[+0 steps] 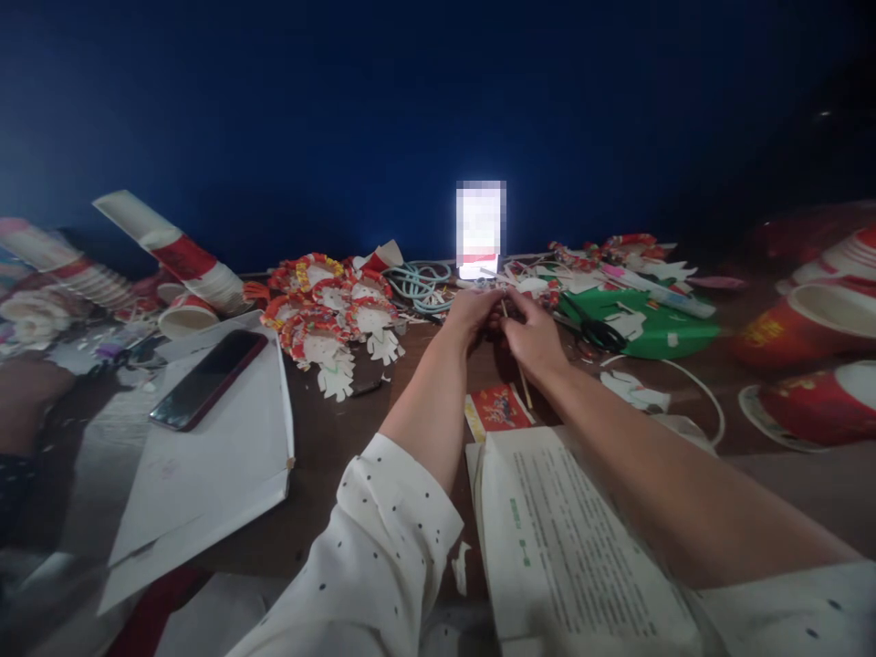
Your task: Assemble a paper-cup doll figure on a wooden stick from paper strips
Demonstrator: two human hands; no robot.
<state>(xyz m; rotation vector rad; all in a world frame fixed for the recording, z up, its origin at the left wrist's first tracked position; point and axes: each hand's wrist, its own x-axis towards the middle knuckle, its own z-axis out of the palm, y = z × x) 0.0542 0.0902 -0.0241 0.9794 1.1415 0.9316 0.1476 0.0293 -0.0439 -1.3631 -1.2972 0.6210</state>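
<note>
Both hands meet in front of a lit phone screen (479,228). My right hand (532,336) is closed around a thin wooden stick (525,383), which slants down toward me out of the fist. Against it, my left hand (474,313) has its fingers curled and pressed together near the stick's upper end; what they pinch is hidden. Just below lies a red printed paper packet (501,408). Under my forearms is an open book (568,538) with printed text. Black-handled scissors (602,334) rest on a green sheet (674,324) to the right.
On the left, a dark phone (209,379) lies on white paper boards (239,456). Red-and-white paper cutouts (321,310) pile up beside a pale blue cord (421,281). Paper cups (198,274) stand left, and red cups (808,328) lie right. Another person's hand (31,397) shows at far left.
</note>
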